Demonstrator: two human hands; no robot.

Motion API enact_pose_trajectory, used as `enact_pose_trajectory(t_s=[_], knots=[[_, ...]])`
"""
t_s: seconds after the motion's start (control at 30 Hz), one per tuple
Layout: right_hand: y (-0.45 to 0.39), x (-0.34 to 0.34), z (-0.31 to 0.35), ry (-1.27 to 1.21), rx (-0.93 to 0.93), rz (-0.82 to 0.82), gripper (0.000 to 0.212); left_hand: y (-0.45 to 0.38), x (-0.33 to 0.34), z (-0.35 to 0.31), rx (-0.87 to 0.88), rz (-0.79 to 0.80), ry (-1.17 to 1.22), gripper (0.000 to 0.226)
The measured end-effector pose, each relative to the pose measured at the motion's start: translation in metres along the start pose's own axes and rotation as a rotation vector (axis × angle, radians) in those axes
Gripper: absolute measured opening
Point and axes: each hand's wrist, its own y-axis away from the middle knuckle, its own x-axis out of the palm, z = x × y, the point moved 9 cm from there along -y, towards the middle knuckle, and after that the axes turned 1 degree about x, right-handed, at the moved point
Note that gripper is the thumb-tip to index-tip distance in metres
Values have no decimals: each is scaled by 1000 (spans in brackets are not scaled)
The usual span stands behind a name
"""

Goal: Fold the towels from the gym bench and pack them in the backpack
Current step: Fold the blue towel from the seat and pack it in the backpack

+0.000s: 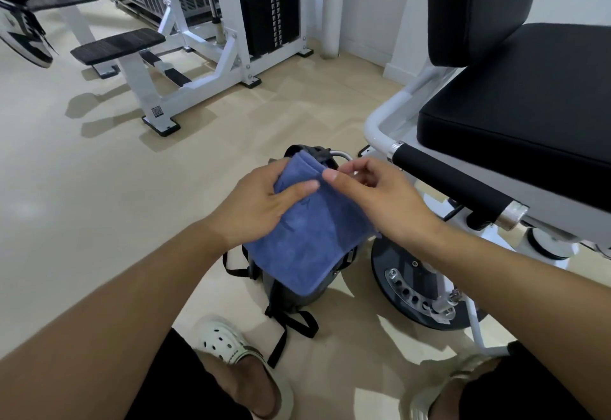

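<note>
A folded blue towel (pixel 314 237) hangs in the air above a black backpack (pixel 291 294) that stands on the floor between my feet. My left hand (pixel 261 204) grips the towel's left side, thumb on top and fingers underneath. My right hand (pixel 377 194) holds the towel's right edge, its thumb at the top corner and the fingers loosely bent. The towel hides most of the backpack; only its top rim, lower body and straps show.
A gym machine's black padded seat (pixel 515 115) and padded handle (pixel 453 184) stand close on the right, with a weight disc (pixel 406 287) beside the backpack. A white weight-stack machine (pixel 211 39) fills the back left. Another person's shoe (pixel 23 32) shows at top left. My feet wear white clogs (pixel 231 350).
</note>
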Motion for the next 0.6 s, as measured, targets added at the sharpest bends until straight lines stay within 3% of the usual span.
enact_pose_trajectory(t_s=[0.13, 0.2, 0.3, 0.5, 0.6], knots=[[8, 20, 11, 93, -77, 153, 52, 6, 17, 0, 46, 93, -87, 28], [12, 24, 11, 188, -112, 166, 44, 8, 23, -1, 61, 113, -114, 41], [13, 24, 14, 252, -153, 155, 36, 7, 25, -2, 76, 97, -154, 40], [3, -3, 6, 117, -58, -93, 27, 1, 12, 19, -102, 135, -251, 65], [0, -9, 1, 19, -25, -129, 20, 0, 6, 22, -121, 128, -187, 52]])
